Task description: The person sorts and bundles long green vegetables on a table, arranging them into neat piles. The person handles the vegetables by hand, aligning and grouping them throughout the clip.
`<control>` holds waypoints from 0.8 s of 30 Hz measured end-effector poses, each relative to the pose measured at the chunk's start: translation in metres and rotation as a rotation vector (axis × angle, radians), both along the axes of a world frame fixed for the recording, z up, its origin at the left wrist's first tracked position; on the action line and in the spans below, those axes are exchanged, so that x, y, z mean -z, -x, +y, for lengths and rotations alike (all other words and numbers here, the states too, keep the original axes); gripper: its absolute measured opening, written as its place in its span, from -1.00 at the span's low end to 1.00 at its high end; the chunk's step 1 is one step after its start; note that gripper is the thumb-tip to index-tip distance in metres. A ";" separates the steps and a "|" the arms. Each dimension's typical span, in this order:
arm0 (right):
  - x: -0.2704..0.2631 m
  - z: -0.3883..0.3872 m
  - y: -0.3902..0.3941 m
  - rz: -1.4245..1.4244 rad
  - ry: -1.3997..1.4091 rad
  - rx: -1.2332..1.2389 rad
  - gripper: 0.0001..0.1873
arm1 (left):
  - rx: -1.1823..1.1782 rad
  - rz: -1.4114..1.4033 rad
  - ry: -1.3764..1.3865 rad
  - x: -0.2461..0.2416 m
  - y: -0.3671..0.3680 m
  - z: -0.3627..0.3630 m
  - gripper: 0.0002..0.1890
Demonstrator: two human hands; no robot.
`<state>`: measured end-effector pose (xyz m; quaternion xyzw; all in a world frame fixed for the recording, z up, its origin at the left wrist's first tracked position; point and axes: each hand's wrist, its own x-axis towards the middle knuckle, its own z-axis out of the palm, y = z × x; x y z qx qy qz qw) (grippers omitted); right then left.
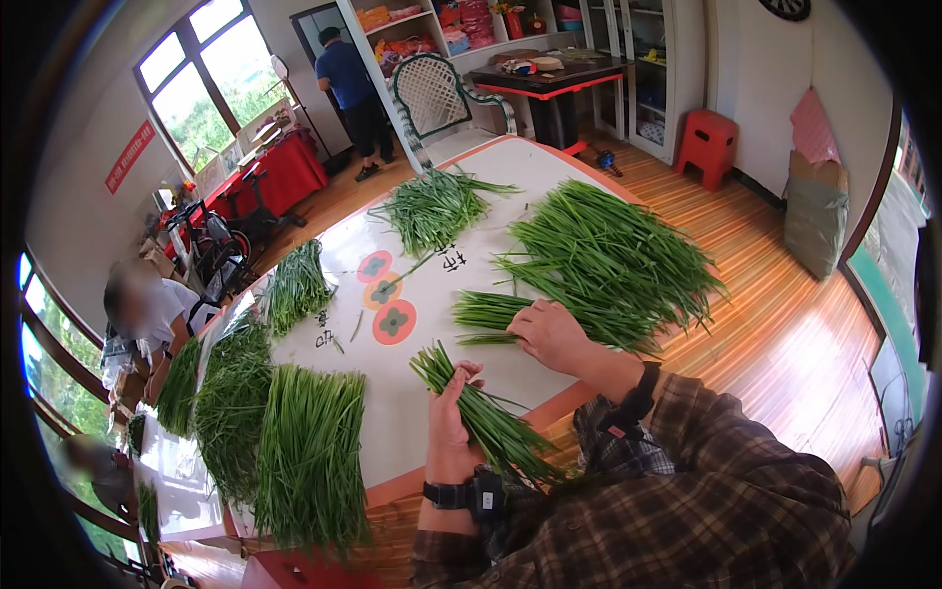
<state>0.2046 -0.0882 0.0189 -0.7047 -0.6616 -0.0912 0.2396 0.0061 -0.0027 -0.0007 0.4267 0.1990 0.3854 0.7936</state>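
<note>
My left hand (452,401) is closed around a bunch of long green leafy stalks (489,423), which looks like garlic chives, their cut ends pointing up and left. To its right, my right hand (548,335) rests with bent fingers on a small bundle of the same stalks (489,309) on the table; whether it grips any is hidden. A large heap of stalks (603,258) lies beyond and right of that hand. Left of my hands, an aligned pile (313,442) lies at the near table edge, its leaf tips hanging over.
The table (397,412) has an orange border. More greens (434,206) lie at its far end, with other piles (235,405) at left. A person (151,309) sits at the left, another (96,467) below, and a third (346,88) stands behind. A woven chair (434,96) stands beyond the table.
</note>
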 end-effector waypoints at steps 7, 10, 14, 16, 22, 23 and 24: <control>0.021 0.015 0.005 -0.054 -0.015 0.067 -0.81 | 0.047 -0.009 0.063 0.001 0.003 0.002 -0.82; 0.022 0.016 0.004 0.128 -0.227 -0.007 -0.85 | 0.064 -0.051 0.083 0.003 0.004 0.004 -0.83; 0.021 0.012 0.010 0.312 -0.372 -0.067 -0.88 | 0.070 -0.088 0.119 0.006 0.003 0.005 -0.84; 0.019 0.009 0.013 0.380 -0.398 -0.025 -0.89 | 0.071 -0.095 0.128 0.005 0.003 0.005 -0.84; 0.027 0.007 0.011 0.291 -0.283 -0.014 -0.87 | 0.065 -0.087 0.122 0.007 0.002 0.006 -0.84; 0.029 0.006 0.011 0.215 -0.238 -0.029 -0.85 | 0.066 -0.085 0.121 0.008 0.002 0.007 -0.84; 0.026 0.005 0.013 0.187 -0.214 -0.050 -0.82 | 0.065 -0.081 0.121 0.008 0.002 0.007 -0.84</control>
